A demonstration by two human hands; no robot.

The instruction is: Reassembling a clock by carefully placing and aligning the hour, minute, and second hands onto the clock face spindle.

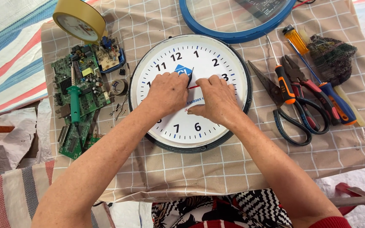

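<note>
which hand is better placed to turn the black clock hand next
Left, probably: the left hand already has its fingertips on the black clock hand, while the right hand rests lower on the clock face.

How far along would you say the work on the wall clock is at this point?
Done: the blue-rimmed cover is off and lies above the clock, so the white dial is bare. In hand: the left hand pinches a dark clock hand at the centre, while the right hand rests beside it by the thin red hand. Left: the cover is not yet back on, and the scissors and screwdrivers lie at the right.
</note>
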